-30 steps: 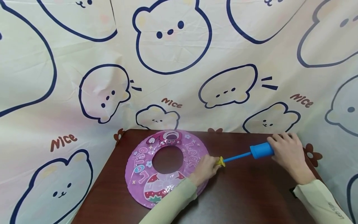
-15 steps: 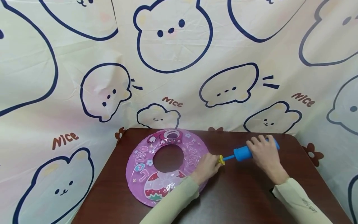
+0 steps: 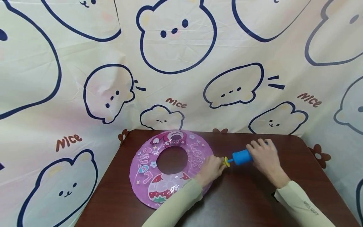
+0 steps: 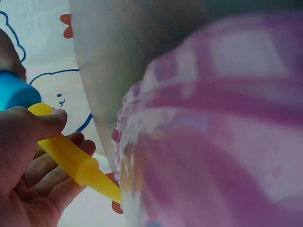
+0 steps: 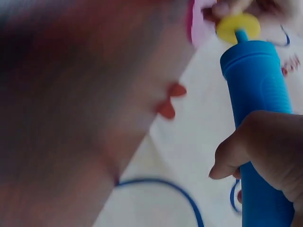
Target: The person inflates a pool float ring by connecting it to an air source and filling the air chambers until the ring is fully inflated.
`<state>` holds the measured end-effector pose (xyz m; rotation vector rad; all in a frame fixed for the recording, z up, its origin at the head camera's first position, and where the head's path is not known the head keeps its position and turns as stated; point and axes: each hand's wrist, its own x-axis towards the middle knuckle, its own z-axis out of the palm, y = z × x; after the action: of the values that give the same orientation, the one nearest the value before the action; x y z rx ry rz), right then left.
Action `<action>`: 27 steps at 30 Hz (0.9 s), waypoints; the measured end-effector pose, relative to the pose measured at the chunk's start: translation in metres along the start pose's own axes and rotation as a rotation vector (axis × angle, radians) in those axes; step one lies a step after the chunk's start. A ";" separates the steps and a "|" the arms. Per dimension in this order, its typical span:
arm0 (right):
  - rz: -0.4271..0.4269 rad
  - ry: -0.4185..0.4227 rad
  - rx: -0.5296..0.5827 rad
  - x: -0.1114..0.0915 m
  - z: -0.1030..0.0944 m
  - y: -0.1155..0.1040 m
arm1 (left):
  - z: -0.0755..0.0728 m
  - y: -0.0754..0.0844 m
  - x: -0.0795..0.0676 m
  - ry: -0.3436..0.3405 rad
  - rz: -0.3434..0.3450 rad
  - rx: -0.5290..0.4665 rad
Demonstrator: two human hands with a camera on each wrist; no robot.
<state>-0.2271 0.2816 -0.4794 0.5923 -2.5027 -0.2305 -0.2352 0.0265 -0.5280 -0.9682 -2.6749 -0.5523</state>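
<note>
A pink inflated swim ring (image 3: 139, 186) with cartoon prints and letters lies on the table. My left hand (image 3: 210, 170) is over its right side and holds the yellow nozzle (image 4: 71, 158) of an air pump, thumb across the top and fingers beneath. The nozzle's narrow tip meets the ring's edge in the left wrist view. Around the blue pump barrel (image 5: 258, 87), my right hand (image 3: 265, 157) has its fingers wrapped. Only a short length of the thin blue rod shows between the barrel and the yellow flange (image 5: 236, 28).
The dark brown wooden table (image 3: 241, 201) reaches back to a cream cloth backdrop (image 3: 175, 88) with bear outlines. More of the same cloth hangs at both sides. Bare tabletop shows in front of the pump and through the ring's hole.
My right hand has moved left with the pump barrel, and the exposed blue rod has become much shorter. The left hand stays at the ring's right edge, holding the yellow nozzle.
</note>
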 end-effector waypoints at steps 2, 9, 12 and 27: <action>0.018 0.021 0.009 -0.004 -0.006 0.016 | 0.000 0.000 -0.001 0.001 0.004 0.010; 0.094 0.036 -0.021 -0.021 -0.024 0.065 | 0.002 -0.001 -0.003 0.023 0.027 0.038; 0.102 0.026 -0.035 -0.022 -0.026 0.069 | 0.003 -0.001 -0.004 0.019 0.021 0.033; -0.026 -0.051 -0.023 0.006 0.004 0.005 | 0.000 0.006 0.001 -0.016 -0.047 -0.006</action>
<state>-0.2359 0.2836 -0.4786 0.6167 -2.5391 -0.2871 -0.2324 0.0313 -0.5263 -0.9174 -2.7184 -0.5649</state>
